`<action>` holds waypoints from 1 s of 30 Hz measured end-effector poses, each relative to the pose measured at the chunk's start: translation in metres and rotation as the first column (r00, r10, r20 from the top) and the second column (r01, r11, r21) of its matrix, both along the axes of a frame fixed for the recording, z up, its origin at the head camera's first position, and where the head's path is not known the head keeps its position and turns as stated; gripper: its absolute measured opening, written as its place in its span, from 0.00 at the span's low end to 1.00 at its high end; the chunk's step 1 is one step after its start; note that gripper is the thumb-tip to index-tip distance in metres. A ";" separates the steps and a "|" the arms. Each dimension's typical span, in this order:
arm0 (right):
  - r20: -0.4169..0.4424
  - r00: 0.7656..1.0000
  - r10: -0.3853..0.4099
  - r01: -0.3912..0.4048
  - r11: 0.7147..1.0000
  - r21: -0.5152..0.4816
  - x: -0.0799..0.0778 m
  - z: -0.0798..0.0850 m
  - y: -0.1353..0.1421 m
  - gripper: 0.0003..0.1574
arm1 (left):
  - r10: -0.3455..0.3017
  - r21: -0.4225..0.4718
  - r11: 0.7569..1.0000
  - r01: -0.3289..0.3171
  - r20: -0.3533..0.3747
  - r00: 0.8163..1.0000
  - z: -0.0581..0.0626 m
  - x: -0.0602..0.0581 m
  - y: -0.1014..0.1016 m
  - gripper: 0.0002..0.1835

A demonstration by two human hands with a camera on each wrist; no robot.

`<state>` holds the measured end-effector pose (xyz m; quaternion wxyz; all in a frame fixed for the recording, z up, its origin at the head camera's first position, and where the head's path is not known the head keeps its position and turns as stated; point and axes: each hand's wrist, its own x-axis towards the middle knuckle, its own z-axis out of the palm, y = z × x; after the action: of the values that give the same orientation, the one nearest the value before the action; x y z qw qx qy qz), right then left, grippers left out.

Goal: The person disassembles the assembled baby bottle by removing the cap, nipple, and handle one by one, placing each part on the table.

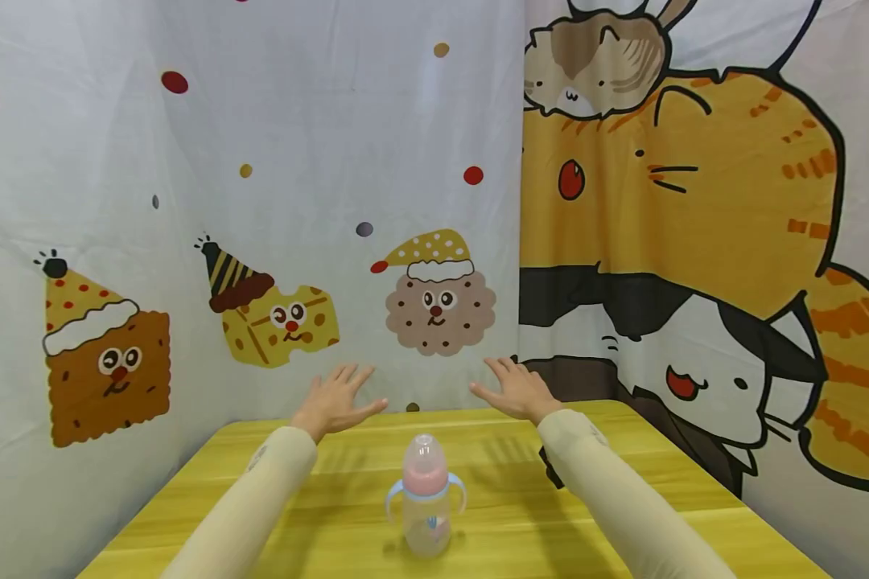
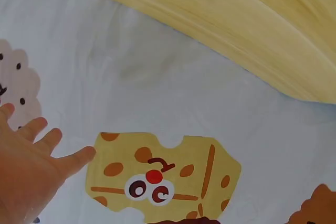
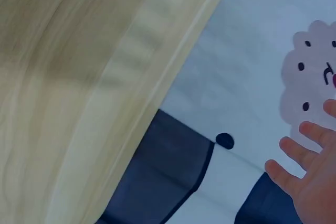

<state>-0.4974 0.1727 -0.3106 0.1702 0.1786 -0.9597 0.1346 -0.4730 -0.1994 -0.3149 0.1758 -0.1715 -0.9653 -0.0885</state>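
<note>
A baby bottle (image 1: pixel 426 503) with a clear body, pink collar, clear dome cap and two light blue handles stands upright on the yellow wood-grain table (image 1: pixel 492 490), near its middle. Beyond it and to the left, my left hand (image 1: pixel 336 402) is raised over the table with its fingers spread, holding nothing. My right hand (image 1: pixel 516 392) is held up likewise on the other side, fingers spread and palm facing down and inward. Both hands are apart from the bottle. In the wrist views, the left hand (image 2: pixel 31 171) and the right hand (image 3: pixel 312 166) show spread fingers against the curtain.
Behind the table hangs a white curtain (image 1: pixel 362 121) printed with cartoon snacks. A curtain with large cartoon cats (image 1: pixel 695 201) hangs at the right. A small black object (image 1: pixel 551 469) lies on the table, partly hidden by the right sleeve. The table's far edge has rounded corners.
</note>
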 end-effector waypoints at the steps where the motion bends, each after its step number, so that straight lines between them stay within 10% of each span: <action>1: -0.001 1.000 0.003 -0.003 1.000 -0.006 0.001 0.001 0.000 0.54 | -0.003 0.011 1.000 0.003 0.001 1.000 0.000 0.000 -0.001 0.49; 10: -0.002 0.995 0.097 -0.095 0.978 -0.185 0.013 0.018 -0.010 0.55 | -0.127 0.254 0.959 0.126 -0.013 0.992 0.023 0.017 0.002 0.47; 20: 0.008 0.984 0.179 -0.168 0.937 -0.307 0.036 0.008 -0.024 0.44 | -0.341 0.560 0.790 0.250 0.062 0.938 0.019 0.047 0.015 0.34; 25: -0.026 0.980 0.199 -0.198 0.930 -0.309 0.045 0.008 -0.033 0.40 | -0.472 0.551 0.774 0.312 0.174 0.865 0.012 0.057 0.030 0.33; 30: -0.038 0.982 0.184 -0.186 0.933 -0.307 0.052 0.019 -0.034 0.39 | -0.586 0.523 0.768 0.371 0.339 0.736 0.012 0.062 0.033 0.35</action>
<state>-0.4450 0.1385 -0.2919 0.1867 0.2398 -0.9049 0.2980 -0.4109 -0.1668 -0.3031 -0.0684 -0.3501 -0.8545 -0.3776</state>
